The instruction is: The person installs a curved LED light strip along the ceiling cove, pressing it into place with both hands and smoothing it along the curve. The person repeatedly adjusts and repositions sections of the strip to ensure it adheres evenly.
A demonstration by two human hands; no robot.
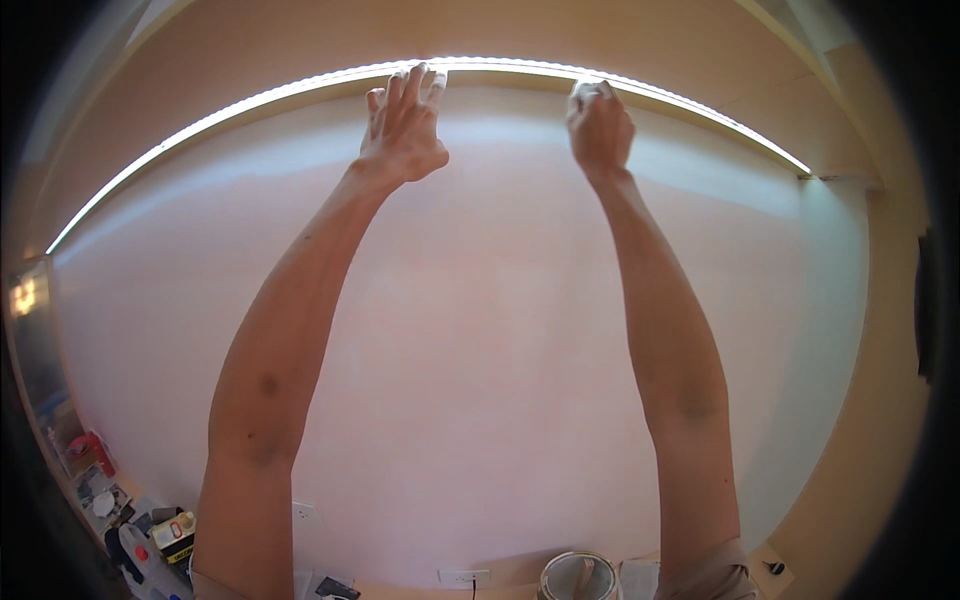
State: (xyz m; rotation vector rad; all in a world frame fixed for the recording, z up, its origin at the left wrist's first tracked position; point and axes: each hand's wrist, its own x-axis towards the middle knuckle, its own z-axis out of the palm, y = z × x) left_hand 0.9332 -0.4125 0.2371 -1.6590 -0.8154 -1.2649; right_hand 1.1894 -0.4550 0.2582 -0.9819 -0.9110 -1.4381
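Both my arms reach up to a long, lit light strip (500, 66) along the underside of a wooden panel (480, 28). My left hand (405, 130) has its fingers spread, with the fingertips against the strip left of the middle. Farther right, my right hand (600, 130) is closed close under the strip and slightly blurred. Something pale shows at its fingertips, too unclear to name. Behind both arms stands a pale wall (480, 300), brightly lit along its top.
Low at the front are an open round can (578, 578) and a wall socket (463, 577) with a dark cord. Clutter at lower left includes a yellow-and-black box (176, 537), a pale container with a red spot (150, 568) and a red object (98, 452). Wooden panelling (885, 300) borders the right.
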